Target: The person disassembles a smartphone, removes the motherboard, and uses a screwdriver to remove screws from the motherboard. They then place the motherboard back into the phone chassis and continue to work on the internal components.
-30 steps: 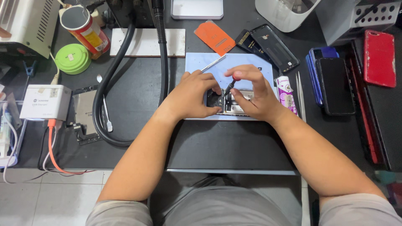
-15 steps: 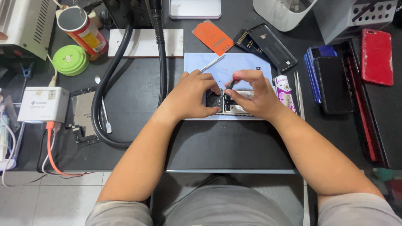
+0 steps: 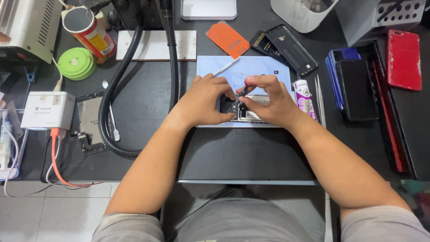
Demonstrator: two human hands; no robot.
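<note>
An opened phone (image 3: 244,110) with its insides showing lies on a pale blue work mat (image 3: 264,67) in the middle of the dark bench. My left hand (image 3: 204,101) rests on the phone's left end and pins it down. My right hand (image 3: 268,98) grips a small red-capped screwdriver (image 3: 245,88) upright, its tip down in the phone near the left end. The two hands almost touch over the phone, and they hide most of it.
Tweezers (image 3: 226,67) lie on the mat's far edge. An orange card (image 3: 227,39), a black phone back (image 3: 292,48), a stack of dark phones (image 3: 354,87) and a red phone (image 3: 404,59) lie right. A black hose (image 3: 114,98), green lid (image 3: 77,63), can (image 3: 88,33) and white box (image 3: 48,110) stand left.
Both hands stay over the phone. The right hand's fingers have shifted slightly on the screwdriver, which stands more upright; the view has drifted a little.
</note>
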